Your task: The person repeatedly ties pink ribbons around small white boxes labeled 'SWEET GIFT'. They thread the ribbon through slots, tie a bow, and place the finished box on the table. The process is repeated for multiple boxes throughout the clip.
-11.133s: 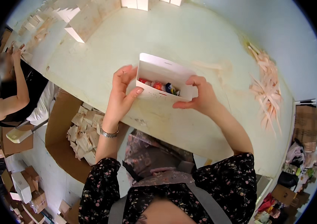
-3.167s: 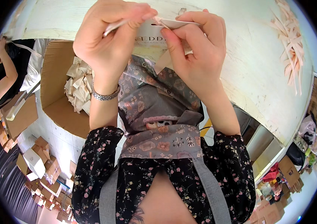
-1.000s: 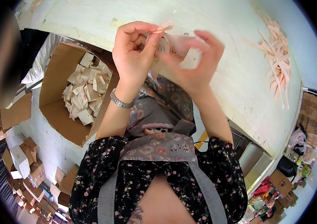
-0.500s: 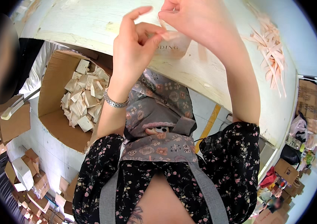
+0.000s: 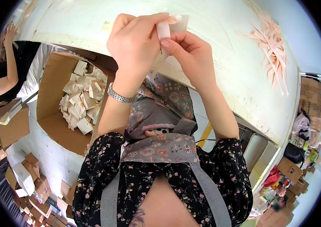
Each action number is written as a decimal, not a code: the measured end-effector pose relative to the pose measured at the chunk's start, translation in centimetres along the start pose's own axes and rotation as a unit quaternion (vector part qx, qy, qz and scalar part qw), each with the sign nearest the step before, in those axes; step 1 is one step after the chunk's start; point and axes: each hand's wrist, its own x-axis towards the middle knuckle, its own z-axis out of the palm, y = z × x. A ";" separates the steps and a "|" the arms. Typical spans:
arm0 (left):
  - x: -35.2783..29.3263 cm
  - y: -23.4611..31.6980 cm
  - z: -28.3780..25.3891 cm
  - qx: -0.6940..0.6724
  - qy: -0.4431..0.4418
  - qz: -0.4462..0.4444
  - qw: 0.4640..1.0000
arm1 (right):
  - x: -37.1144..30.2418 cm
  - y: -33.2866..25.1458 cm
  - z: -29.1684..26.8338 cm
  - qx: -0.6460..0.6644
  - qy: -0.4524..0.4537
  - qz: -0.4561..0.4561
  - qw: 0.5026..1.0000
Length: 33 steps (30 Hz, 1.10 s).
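My left hand (image 5: 136, 41) and my right hand (image 5: 190, 55) are raised close together at the near edge of a pale work table (image 5: 225, 49). Both pinch a small pale strip of paper or card (image 5: 170, 28) between thumbs and fingertips; the left holds its upper end, the right its lower end. Most of the strip is hidden by my fingers. A silver bracelet (image 5: 119, 97) circles my left wrist.
A large open cardboard box (image 5: 60, 106) full of small folded cream boxes stands on the floor at my left. A pile of pink paper strips (image 5: 274, 49) lies on the table at the right. Another person (image 5: 1, 75) sits at far left. Cartons litter the floor.
My hands have come down from the top of the view and closed together again on the pale strip. The small white box held earlier is no longer seen.
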 end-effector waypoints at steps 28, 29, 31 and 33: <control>0.4 -3.7 -0.5 -0.290 -0.109 -0.070 0.948 | 3.6 1.5 1.1 -0.151 0.163 -0.294 0.930; 0.4 -3.5 -0.3 -0.295 -0.111 -0.088 0.945 | 3.6 1.9 1.2 -0.122 0.169 -0.293 0.933; 0.4 -3.2 -0.1 -0.307 -0.114 -0.123 0.937 | 3.7 2.2 1.1 -0.088 0.170 -0.289 0.938; 0.2 -3.7 0.2 -0.363 -0.099 -0.134 0.917 | 3.8 2.3 1.1 -0.078 0.156 -0.285 0.942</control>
